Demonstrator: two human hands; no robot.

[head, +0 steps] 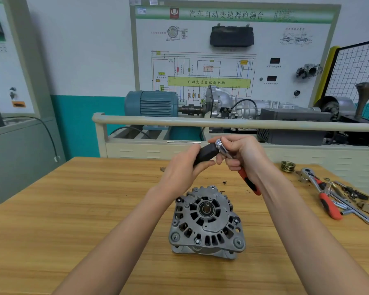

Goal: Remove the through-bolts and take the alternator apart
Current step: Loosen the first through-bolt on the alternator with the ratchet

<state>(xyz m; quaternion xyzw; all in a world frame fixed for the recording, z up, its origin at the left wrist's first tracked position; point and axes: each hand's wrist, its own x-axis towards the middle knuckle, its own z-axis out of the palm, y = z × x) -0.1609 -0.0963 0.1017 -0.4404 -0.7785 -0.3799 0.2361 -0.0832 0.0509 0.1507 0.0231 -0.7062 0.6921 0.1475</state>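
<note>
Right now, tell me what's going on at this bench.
A person is working on an alternator that stands on the wooden table, untouched and in one piece. Both hands are raised above it. The right hand grips a ratchet with a red handle, and the left hand holds a black piece against its head, seemingly fitting it on or pulling it off. More tools and a pulley lie at the table's right.
</note>
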